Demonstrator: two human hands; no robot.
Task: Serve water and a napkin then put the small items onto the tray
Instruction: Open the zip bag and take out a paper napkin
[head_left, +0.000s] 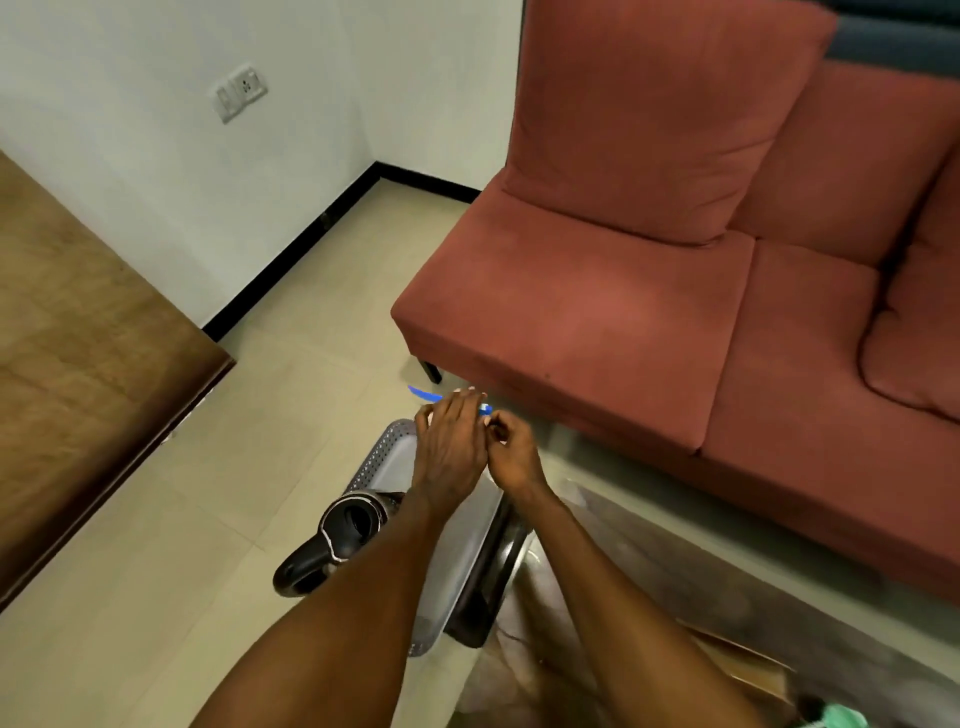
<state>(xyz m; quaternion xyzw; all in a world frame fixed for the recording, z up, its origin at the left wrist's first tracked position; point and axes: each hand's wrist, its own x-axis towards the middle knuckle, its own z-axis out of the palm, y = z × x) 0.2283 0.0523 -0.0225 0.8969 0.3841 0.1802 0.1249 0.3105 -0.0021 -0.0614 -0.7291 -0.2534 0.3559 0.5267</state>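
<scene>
Head view, looking down over both forearms. The left hand and right hand meet above the far end of a grey tray, touching or nearly touching each other. The left hand lies palm down with its fingers bent forward over a thin blue item; one end of the item juts out to the left past the fingertips, and a small blue patch shows between the two hands. The right hand has its fingers curled inward, pinching at that same spot; whether it actually grips the blue item cannot be told. What the item is cannot be told either, as it is blurred.

The tray has a perforated rim and sits on the end of a glass-topped table, its long side running toward the viewer. A dark kettle stands at the tray's left edge, lid opening upward and handle pointing toward the viewer; the left forearm crosses over part of it.

A red sofa stands beyond the table, its dark leg near the blue item. A wooden surface fills the left side. A wall socket sits on the white wall. A green object shows at the bottom right corner.
</scene>
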